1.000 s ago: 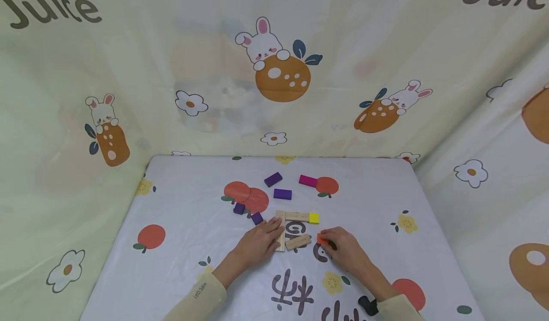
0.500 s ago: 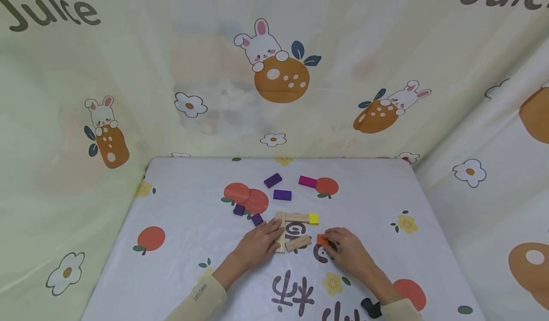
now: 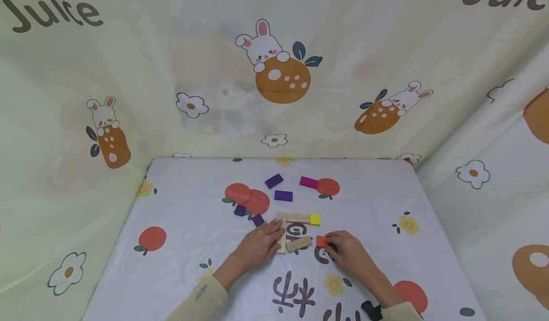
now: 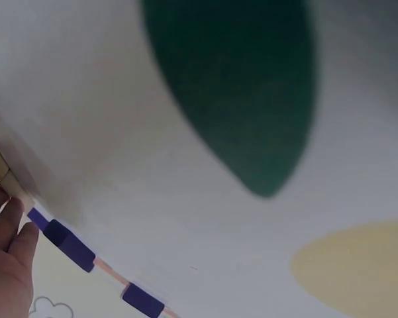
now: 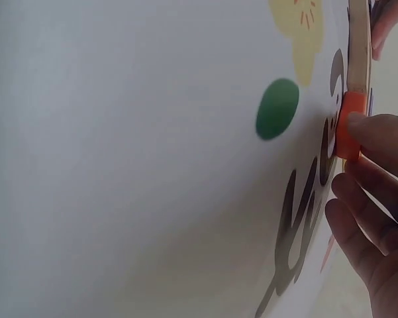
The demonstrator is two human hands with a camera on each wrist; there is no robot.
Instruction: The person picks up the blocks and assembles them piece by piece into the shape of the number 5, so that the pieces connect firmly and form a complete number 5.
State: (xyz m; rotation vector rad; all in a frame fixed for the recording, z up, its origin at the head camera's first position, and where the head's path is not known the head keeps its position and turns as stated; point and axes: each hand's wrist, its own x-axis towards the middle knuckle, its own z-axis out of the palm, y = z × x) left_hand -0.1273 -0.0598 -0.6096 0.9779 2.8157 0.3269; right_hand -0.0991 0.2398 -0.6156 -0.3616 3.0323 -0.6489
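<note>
My left hand (image 3: 257, 244) rests its fingers on a pale wooden strip (image 3: 281, 250), partly covering it. In the left wrist view, its fingers (image 4: 5, 222) extend alongside the wood. My right hand (image 3: 349, 252) pinches an orange block (image 3: 320, 241), with the thumb on its face in the right wrist view. Just left of the orange block, a loose-angled wooden block (image 3: 299, 243) slants between the two hands. From the strip's far end, another wooden block (image 3: 298, 218) runs right, with a yellow block (image 3: 315, 220) against its end.
Beyond the left hand lie two small purple blocks, one (image 3: 258, 220) near its fingertips, the other (image 3: 240, 210) farther left. Farther back are two longer purple blocks (image 3: 283, 195) and a magenta block (image 3: 309, 182). A printed cloth (image 3: 180, 206) covers the table; a patterned curtain (image 3: 227, 63) hangs behind.
My right fingers have drawn back slightly to the right, so more of the orange block shows. The left hand and the other blocks stay in place.
</note>
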